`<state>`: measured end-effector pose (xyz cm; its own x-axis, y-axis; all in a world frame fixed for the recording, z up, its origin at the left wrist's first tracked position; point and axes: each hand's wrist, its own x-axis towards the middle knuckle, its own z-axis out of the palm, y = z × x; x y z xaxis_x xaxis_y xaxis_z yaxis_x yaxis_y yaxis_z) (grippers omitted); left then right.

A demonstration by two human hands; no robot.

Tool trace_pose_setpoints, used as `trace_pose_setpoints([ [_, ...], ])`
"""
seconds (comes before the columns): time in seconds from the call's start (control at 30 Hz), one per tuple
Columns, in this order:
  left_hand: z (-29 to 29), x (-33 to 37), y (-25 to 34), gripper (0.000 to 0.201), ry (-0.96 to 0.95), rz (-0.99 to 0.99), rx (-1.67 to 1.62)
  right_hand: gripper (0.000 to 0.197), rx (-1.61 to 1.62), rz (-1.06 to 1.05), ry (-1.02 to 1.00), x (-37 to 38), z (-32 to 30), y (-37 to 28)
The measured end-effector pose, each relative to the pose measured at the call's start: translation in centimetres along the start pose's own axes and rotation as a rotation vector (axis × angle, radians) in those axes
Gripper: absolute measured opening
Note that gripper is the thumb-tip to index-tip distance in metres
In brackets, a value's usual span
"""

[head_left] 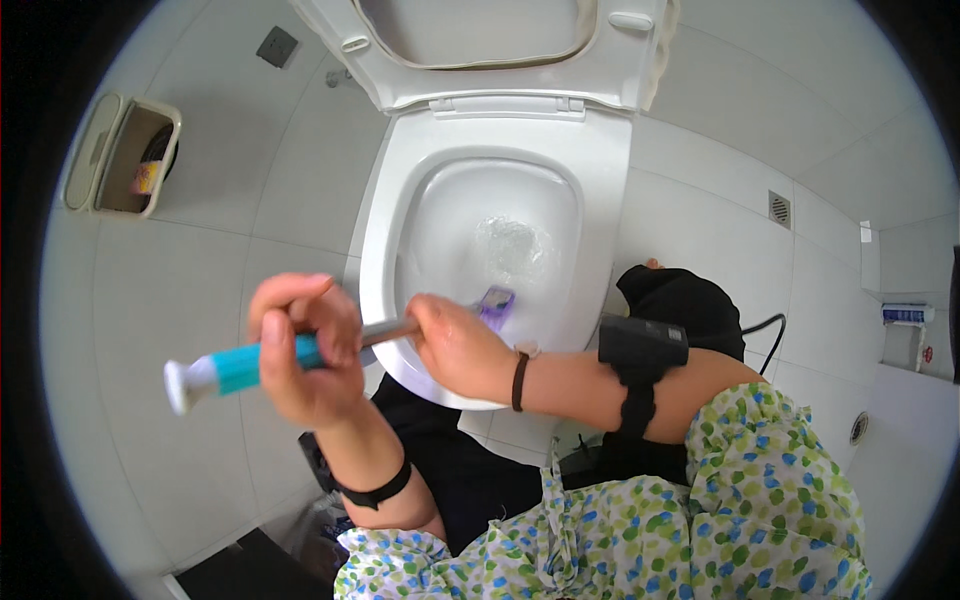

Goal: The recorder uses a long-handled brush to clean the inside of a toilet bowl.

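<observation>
A toilet brush with a turquoise grip (236, 369), a white end knob and a grey shaft slants across the front of the white toilet bowl (425, 200). My left hand (310, 350) is curled loosely around the turquoise grip, a little blurred. Farther down, my right hand (455, 340) is closed around the shaft. The brush's purple head (495, 306) rests low inside the bowl, near its front wall, and part of the shaft is hidden behind my right hand. Rippled water (512, 245) lies in the bowl.
The raised seat and lid (480, 85) stand at the back. On the left wall, an open cream box (145, 160) holds a dark item and a yellow-pink pack. A floor drain (779, 209) is at right; a blue-white tube (907, 314) sits on a far-right ledge. A dark flat object (250, 570) lies lower left.
</observation>
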<state>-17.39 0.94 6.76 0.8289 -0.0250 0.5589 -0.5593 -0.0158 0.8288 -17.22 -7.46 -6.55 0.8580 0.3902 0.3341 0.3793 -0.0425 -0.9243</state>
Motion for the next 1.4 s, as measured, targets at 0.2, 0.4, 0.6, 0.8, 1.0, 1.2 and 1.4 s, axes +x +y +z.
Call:
trace_pose_setpoints([
  [0.2, -1.2, -0.3, 1.7, 0.04, -0.183, 0.011, -0.053, 0.029, 0.008, 0.001, -0.001, -0.5, 1.1, -2.0],
  [0.4, -2.2, 0.0, 2.1, 0.043, -0.389, 0.108, -0.034, 0.018, 0.073, -0.066, 0.026, -0.3, 1.8, -1.5],
  [0.6, -3.0, 0.6, 0.5, 0.033, -0.48, 0.011, -0.174, 0.011, -0.172, 0.036, -0.125, 1.7, 0.0, -0.5],
  [0.8, -0.7, 0.4, 5.2, 0.036, -0.591, 0.284, 0.052, 0.012, -0.408, -0.376, 0.359, 4.8, -2.6, -3.0],
  [1.0, -0.8, 0.4, 5.3, 0.033, -0.632, 0.34, 0.085, 0.012, -0.263, -0.344, 0.204, 2.1, -0.5, -3.7],
  [1.2, -1.8, 0.1, 6.0, 0.033, -0.364, 0.196, -0.215, 0.013, -0.303, -0.142, -0.307, -1.0, -4.3, -6.8],
  [1.4, 1.2, 0.4, 1.3, 0.03, -0.073, -0.041, -0.103, 0.011, -0.518, -0.072, -0.13, 0.8, -5.5, -0.4],
])
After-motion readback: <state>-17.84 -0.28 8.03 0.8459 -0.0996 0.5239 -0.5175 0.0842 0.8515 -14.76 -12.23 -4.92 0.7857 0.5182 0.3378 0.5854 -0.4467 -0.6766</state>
